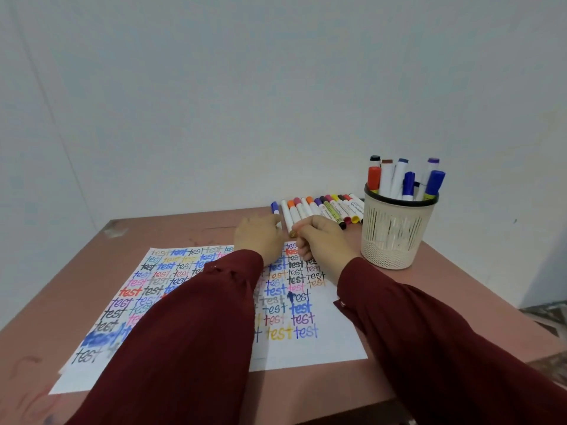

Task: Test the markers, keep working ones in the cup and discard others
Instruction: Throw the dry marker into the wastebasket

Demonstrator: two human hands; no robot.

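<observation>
A row of several markers [322, 208] lies along the far edge of the table. A beige mesh cup [395, 237] at the right holds several more markers [405, 179]. A white paper sheet [325, 345], covered with the word "test" in many colours, lies in the middle. My right hand [322, 240] is closed around a marker whose brownish end [293, 233] pokes out to the left. My left hand [259, 237] rests just beside that end, over the blue marker [275, 207] and the paper's top edge; what its fingers hold is hidden.
The brown table [184, 231] stands in a corner of pale walls. Its right edge drops off close behind the cup, and a patch of floor [546, 314] shows beyond it. Dark red sleeves cover much of the sheet.
</observation>
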